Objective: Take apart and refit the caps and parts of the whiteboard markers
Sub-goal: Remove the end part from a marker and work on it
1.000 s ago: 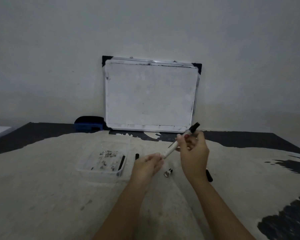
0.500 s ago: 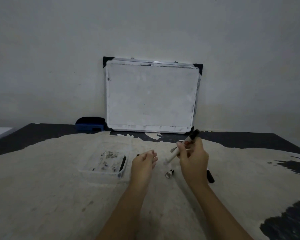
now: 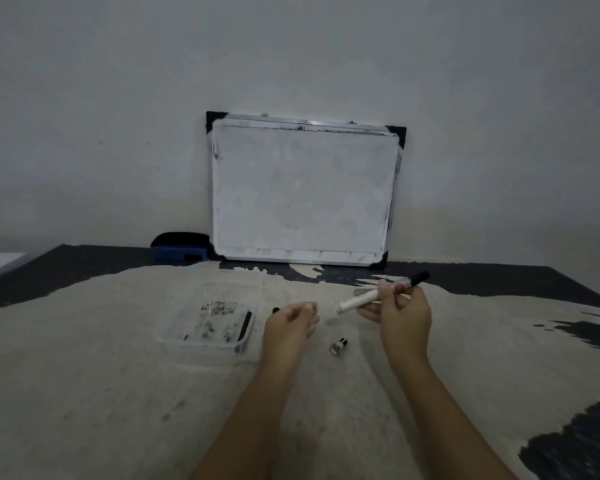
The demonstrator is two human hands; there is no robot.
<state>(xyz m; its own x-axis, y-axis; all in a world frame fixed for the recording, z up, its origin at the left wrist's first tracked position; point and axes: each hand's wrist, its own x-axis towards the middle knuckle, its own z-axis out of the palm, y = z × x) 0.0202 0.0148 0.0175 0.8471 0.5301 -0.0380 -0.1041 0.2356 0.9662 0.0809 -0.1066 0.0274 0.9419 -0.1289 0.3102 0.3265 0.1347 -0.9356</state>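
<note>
A small end piece point(image 3: 338, 345) lies on the desk between my hands. My left hand point(image 3: 289, 329) is loosely curled, holding nothing. My right hand point(image 3: 403, 315) pinches the marker point(image 3: 364, 298) mid-barrel, above the desk's middle. It looks light, stiff and smooth; I'd grip the barrel.

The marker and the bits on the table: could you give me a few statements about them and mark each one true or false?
1. The right hand holds the marker. True.
2. The left hand grips the marker too. False: it is off the marker, beside it.
3. The whiteboard lies flat on the table. False: it stands leaning against the wall.
4. A small loose part lies on the cloth between the hands. True.
5. The clear tray sits left of the left hand. True.
</note>
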